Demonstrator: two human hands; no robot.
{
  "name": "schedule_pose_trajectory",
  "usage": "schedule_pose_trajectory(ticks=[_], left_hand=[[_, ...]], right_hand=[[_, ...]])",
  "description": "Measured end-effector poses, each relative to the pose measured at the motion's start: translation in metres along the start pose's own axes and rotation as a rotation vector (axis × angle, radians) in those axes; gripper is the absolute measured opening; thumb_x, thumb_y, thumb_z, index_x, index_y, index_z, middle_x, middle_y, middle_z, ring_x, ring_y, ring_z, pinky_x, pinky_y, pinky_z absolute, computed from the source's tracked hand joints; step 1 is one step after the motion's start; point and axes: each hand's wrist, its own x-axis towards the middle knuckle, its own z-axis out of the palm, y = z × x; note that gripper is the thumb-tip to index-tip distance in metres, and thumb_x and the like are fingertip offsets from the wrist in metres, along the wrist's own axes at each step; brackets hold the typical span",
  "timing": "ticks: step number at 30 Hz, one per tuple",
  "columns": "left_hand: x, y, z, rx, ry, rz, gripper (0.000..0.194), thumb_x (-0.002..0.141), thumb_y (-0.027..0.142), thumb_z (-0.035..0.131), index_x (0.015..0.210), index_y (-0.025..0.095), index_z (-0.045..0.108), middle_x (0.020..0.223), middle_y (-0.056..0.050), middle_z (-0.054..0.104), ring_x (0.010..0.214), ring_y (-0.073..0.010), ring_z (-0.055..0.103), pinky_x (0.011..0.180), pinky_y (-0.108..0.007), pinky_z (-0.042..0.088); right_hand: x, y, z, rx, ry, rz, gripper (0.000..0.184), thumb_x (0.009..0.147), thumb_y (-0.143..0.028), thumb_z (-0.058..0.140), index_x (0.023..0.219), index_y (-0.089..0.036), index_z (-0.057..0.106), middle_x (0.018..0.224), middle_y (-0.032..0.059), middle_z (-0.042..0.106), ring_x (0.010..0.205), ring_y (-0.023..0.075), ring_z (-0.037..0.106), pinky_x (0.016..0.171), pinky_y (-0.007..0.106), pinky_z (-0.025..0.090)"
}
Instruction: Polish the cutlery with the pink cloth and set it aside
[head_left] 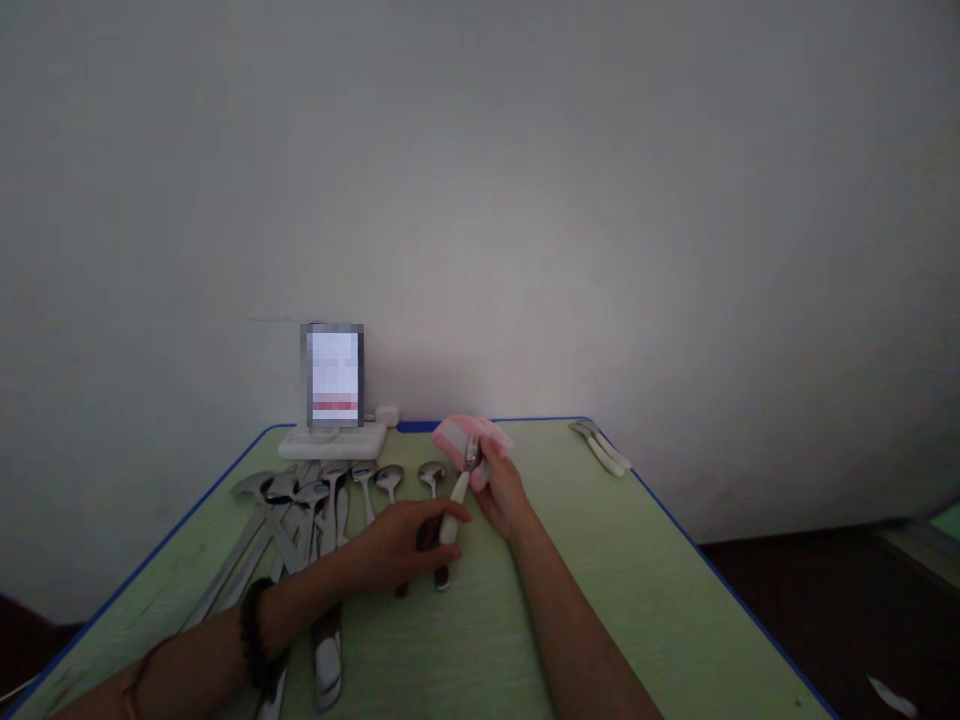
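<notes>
Nearest, a dark beaded bracelet (255,635) is circling the left wrist, and a heap of metal spoons and other cutlery (313,495) is lying beneath and beyond that forearm, on the left side of the green bench (615,600). Farther in, the left hand (409,540) is pinching the pale handle of a fork (454,515) between thumb and fingers, holding it slantwise over the middle of the bench. A dark-handled spoon (432,473) is lying just left of the fork. The right hand (501,490) is gripping a pink-and-white cloth (452,434) behind and around the fork's tines. The step in hand seems to be rubbing the fork's head; the next move is probably calling for a steady left grip on the handle while the cloth is pressing on the tines. Farther off, two pale-handled utensils (609,457) are lying together by the right edge, and a blurred-out screen (335,375) is standing on a white base (334,441) before the wall (480,200).
</notes>
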Motion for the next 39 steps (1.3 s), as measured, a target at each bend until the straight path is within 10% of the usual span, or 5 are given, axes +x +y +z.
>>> schedule_pose_trajectory(ticks=[39], left_hand=[[-0.0003, -0.0003, 0.0004, -0.005, 0.006, 0.016, 0.035, 0.076, 0.034, 0.056, 0.108, 0.020, 0.057, 0.054, 0.008, 0.042, 0.049, -0.0080, 0.041, 0.048, -0.017, 0.030]], right_hand=[[0.0001, -0.0001, 0.0010, -0.029, 0.019, 0.002, 0.025, 0.067, -0.039, 0.066, 0.082, -0.018, 0.064, 0.073, -0.0010, 0.065, 0.063, 0.0115, 0.055, 0.059, 0.023, 0.044]])
